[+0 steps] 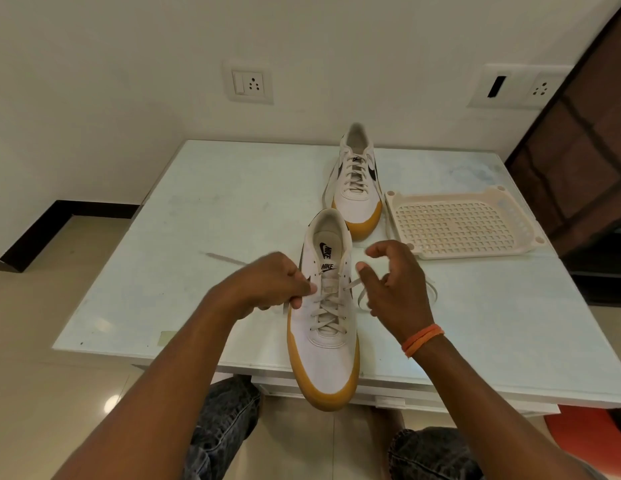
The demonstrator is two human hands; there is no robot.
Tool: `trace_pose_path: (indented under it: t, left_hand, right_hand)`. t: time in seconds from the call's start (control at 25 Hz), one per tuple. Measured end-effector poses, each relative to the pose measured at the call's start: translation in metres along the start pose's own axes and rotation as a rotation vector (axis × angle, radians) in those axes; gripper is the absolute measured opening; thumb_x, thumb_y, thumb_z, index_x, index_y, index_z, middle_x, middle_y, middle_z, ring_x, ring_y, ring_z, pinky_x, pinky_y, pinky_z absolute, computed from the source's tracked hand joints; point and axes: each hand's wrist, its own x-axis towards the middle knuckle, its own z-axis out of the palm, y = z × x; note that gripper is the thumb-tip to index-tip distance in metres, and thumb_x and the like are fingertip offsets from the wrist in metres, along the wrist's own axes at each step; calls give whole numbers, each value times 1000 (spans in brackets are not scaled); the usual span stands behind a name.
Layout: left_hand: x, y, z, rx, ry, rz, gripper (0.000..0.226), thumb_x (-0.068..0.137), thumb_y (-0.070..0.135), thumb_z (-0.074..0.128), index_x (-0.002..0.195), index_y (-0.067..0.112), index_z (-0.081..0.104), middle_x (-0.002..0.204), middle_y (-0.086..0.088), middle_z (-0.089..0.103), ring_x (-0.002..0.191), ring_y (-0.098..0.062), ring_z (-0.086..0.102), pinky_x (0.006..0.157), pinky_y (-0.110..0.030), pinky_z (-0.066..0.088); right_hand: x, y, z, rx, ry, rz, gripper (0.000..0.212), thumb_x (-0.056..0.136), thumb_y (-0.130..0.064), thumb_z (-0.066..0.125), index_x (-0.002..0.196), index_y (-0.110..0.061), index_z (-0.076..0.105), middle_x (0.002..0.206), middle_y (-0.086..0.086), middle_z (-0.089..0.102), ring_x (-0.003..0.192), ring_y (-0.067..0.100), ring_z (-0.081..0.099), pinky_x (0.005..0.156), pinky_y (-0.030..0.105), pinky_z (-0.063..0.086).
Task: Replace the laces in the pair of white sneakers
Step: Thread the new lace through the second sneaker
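A white sneaker [323,355] with a tan sole lies near the table's front edge, its toe hanging over toward me. Its grey-white lace [328,311] is threaded through the lower eyelets only. My left hand [271,284] pinches the lace's left end beside the sneaker; that end trails off to the left across the table. To the right of the sneaker, my right hand [394,282] hovers with fingers loosely curled; the lace's right end loops under it, and I cannot tell whether the fingers touch it. A second white sneaker [357,188], fully laced, stands farther back.
A cream perforated plastic tray [458,225] sits at the right of the white table [205,220], next to the far sneaker. The table stands against a wall with sockets [247,82]. Dark furniture [579,150] lies to the right. My knees are under the table's front edge.
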Motion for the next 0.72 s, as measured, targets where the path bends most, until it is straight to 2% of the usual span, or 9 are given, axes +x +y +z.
trace_pose_path:
  t: [0.12,0.2,0.24,0.32,0.44,0.52,0.56,0.64,0.72]
  left_hand:
    - [-27,10,-14,-225,0,214,19,89,29,66,91,11,73,75,-3,73,60,-9,51,50,-17,38]
    - [-38,16,-16,-379,-8,324,17,90,25,64,98,11,70,82,-6,74,66,-12,58,57,-20,40]
    - [-39,17,-17,-486,22,346,17,90,23,63,100,11,69,86,-6,74,67,-13,59,59,-23,40]
    - [-37,16,-23,-765,75,364,22,88,23,60,104,11,67,97,-7,74,54,-10,49,52,-19,37]
    - [-32,13,-30,-1032,101,423,25,96,8,49,117,9,63,117,-7,70,44,-5,30,40,-14,27]
    - [-28,11,-28,-942,164,437,32,97,0,46,121,11,63,120,-3,69,45,-5,33,42,-15,29]
    - [-25,11,-24,-797,231,445,32,96,-1,49,119,14,66,117,0,71,48,-6,40,45,-16,33]
    - [-17,9,-11,-372,382,475,24,91,10,63,109,22,73,103,8,74,67,-1,64,63,-14,47]
    - [-8,8,5,-86,417,474,15,86,24,71,100,25,76,89,15,74,80,2,69,77,-14,52]
  right_hand:
    - [-14,-28,7,245,-271,-40,36,91,-23,65,123,-25,48,109,0,63,56,19,66,54,37,58]
    - [-28,-43,16,304,-468,-63,27,96,-25,57,122,-21,51,98,-1,65,54,17,66,51,28,56]
    - [-34,-45,21,208,-526,-132,19,99,-26,52,115,-18,56,93,-4,64,54,15,65,54,26,54]
    - [-41,-38,30,-91,-581,-274,23,102,-30,44,102,-14,61,88,-3,63,65,10,60,66,31,53]
    - [-43,-23,35,-337,-631,-321,28,101,-31,44,105,-13,65,95,4,65,83,15,57,81,36,52]
    - [-42,-23,37,-259,-631,-297,25,99,-31,50,104,-12,67,92,2,63,78,12,54,78,35,53]
    - [-42,-26,37,-188,-601,-261,24,97,-33,55,106,-14,66,94,0,61,77,10,54,75,34,53]
    - [-38,-35,33,24,-419,-90,42,86,-49,63,120,-26,54,105,-6,59,77,12,60,67,32,55]
    - [-29,-42,23,272,-234,87,62,76,-57,66,129,-34,42,103,-8,61,68,17,65,58,30,55]
